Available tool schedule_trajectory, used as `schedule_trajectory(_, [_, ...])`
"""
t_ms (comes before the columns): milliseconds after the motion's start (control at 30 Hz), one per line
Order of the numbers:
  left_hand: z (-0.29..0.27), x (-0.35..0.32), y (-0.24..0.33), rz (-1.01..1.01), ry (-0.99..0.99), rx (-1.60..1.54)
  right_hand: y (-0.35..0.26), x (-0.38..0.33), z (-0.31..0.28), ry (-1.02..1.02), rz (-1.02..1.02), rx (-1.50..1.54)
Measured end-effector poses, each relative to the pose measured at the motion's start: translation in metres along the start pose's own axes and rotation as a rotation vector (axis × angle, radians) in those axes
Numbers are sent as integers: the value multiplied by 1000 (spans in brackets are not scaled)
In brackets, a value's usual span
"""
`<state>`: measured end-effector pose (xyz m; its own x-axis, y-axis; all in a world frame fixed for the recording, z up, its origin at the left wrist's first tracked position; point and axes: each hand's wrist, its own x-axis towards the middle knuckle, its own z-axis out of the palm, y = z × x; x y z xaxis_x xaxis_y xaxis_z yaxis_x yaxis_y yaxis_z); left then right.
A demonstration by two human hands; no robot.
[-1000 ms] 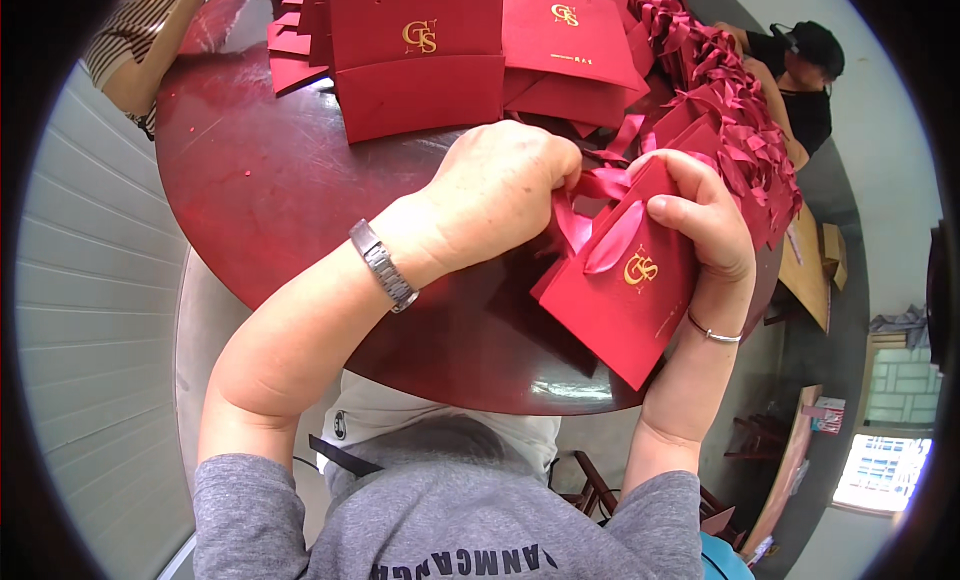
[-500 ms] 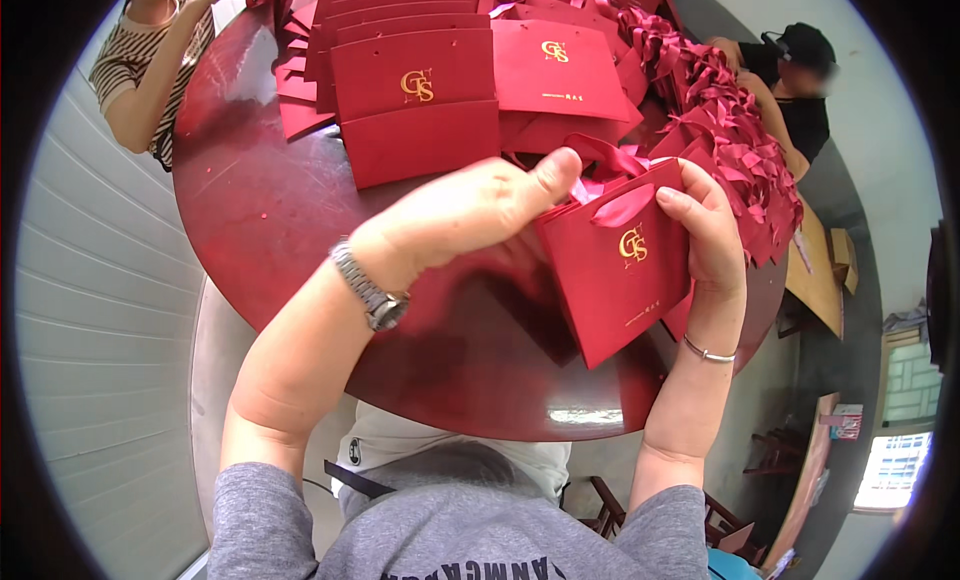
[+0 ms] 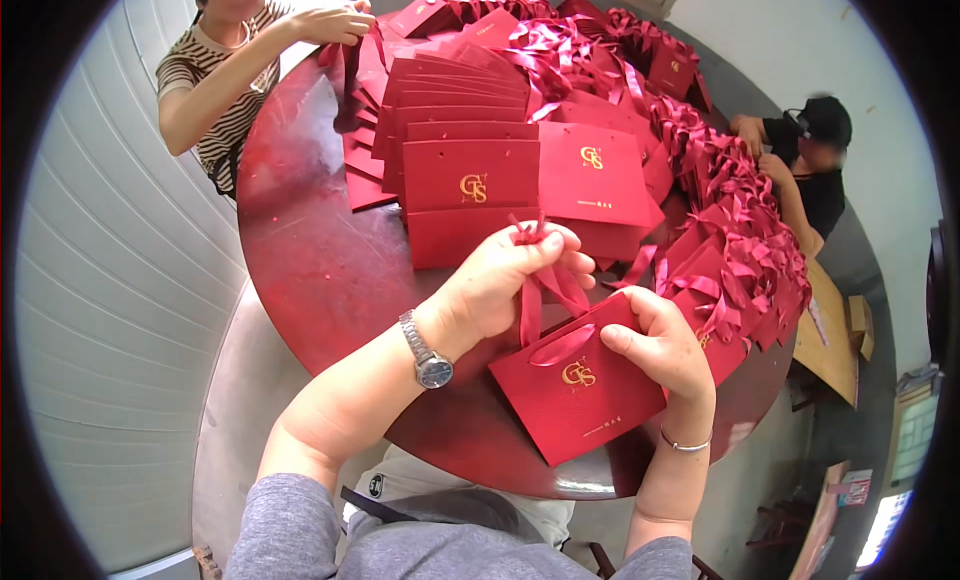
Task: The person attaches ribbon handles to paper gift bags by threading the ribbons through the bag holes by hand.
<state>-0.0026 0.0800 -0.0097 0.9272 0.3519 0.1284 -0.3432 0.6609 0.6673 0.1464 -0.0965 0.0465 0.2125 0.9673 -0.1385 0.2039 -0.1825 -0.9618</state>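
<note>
A red paper gift bag [image 3: 585,415] with a gold emblem hangs tilted above the table's near edge. My right hand [image 3: 668,348] grips its upper right corner, thumb on the front face. My left hand [image 3: 490,290], wearing a metal watch, is closed on the bag's red ribbon [image 3: 560,292] and holds it up above the bag's top edge. A short ribbon loop lies across the bag's front. Just beyond my hands stands a fanned row of red bags [image 3: 465,160] with punched holes and no ribbons showing.
More red bags [image 3: 595,185] lie beside the row. Ribboned bags [image 3: 740,230] pile along the right and far sides of the round dark-red table [image 3: 300,280]. One co-worker [image 3: 225,75] handles ribbon at the far left; another [image 3: 815,170] sits at the right.
My left hand has gone from extended fingers beside the bag to pinching its ribbon and lifting it. The bag has tilted and shifted left. The view has moved, showing more of the far table.
</note>
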Motion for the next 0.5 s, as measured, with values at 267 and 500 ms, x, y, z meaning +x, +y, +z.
schedule_trajectory(267, [-11,6,22,99,23,55,10,11,-1,75,29,116])
schedule_trajectory(500, [0,4,15,0,192,194,16,21,2,-198,-130,-245])
